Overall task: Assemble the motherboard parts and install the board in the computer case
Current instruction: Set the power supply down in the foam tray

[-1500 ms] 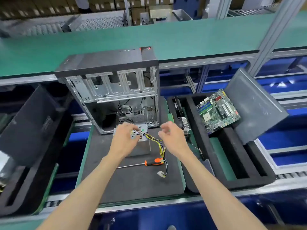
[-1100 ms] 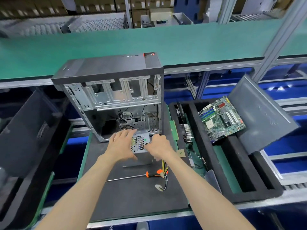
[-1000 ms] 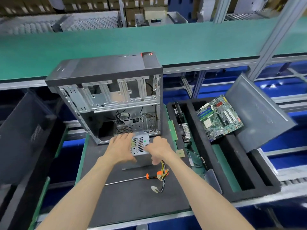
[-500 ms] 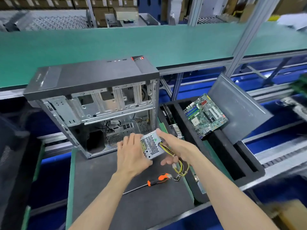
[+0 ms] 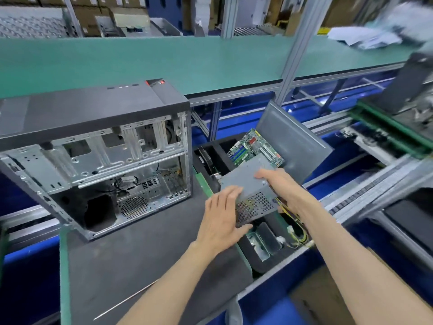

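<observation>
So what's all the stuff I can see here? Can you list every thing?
computer case: one, black and silver, open, on the dark mat at left
power supply: one, grey metal box, held up over the foam tray
cables: one bunch, yellow and black, hanging from the power supply
motherboard: one, green, in the foam tray behind the power supply
side panel: one, grey, leaning behind the motherboard
foam tray: one, black, right of the mat
mat: one, dark grey, under the case
left hand: one, fingers on the power supply's near corner
right hand: one, gripping its right side
</observation>
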Tool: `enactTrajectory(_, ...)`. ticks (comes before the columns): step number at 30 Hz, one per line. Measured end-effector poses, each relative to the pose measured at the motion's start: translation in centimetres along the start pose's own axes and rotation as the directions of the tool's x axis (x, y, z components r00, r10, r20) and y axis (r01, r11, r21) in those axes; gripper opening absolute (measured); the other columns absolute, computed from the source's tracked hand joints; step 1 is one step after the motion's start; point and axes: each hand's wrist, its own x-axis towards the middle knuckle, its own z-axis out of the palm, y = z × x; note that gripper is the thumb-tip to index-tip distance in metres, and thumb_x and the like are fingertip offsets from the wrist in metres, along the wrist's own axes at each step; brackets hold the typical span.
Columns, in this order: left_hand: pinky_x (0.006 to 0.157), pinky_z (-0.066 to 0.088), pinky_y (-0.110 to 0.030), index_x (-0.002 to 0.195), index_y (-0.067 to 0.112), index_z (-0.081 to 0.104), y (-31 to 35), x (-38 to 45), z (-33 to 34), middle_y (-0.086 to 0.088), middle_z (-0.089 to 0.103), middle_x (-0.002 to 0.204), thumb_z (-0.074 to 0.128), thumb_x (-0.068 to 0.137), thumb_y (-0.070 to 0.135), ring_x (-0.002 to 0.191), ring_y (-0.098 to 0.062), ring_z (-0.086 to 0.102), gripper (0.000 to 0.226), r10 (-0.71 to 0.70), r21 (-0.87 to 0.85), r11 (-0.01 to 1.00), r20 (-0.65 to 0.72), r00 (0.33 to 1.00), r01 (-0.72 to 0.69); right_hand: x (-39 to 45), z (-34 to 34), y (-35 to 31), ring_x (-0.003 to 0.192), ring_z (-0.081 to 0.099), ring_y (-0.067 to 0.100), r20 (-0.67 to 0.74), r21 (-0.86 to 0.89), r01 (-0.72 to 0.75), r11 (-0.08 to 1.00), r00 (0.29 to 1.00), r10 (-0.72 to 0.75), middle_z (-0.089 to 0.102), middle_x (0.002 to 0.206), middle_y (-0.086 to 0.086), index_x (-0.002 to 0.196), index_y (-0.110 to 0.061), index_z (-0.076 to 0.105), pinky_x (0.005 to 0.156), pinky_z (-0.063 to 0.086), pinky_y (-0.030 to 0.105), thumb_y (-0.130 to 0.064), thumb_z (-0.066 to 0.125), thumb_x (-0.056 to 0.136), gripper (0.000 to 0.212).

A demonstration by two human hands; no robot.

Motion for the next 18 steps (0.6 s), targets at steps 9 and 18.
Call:
enactTrajectory(9,0.108,0.035,-0.040,0.147,0.024,0.032,-1.1,2.1,3.9,0.006,0.036,0.151,0.047,0.099,0.041,0.134,-0.019,0.036,0.052,-0.143,-0.101,0.977,0.347,0.927,0.189,2.3,-4.2,3.7,0.101,0.059,0.040,-0.243,-0.770,0.011,0.638,0.919,-0.310,0.056,0.121,0.011,0.150,-0.034,0.002,0.071,0.040,0.042,-0.071,0.058,0.065,0.108)
enactTrajectory(18,0.106,0.038,-0.043,0.146,0.025,0.037,-0.3,6.3,8.8,0.003,0.038,0.148,0.046,0.100,0.035,0.133,-0.020,0.037,0.048,-0.182,-0.155,0.939,0.534,0.826,0.307,7.2,-5.7,9.2,0.085,0.063,0.033,-0.176,-0.849,0.022,0.528,0.930,-0.323,0.048,0.138,0.006,0.155,-0.023,-0.004,0.058,0.038,0.037,-0.074,0.056,0.068,0.116)
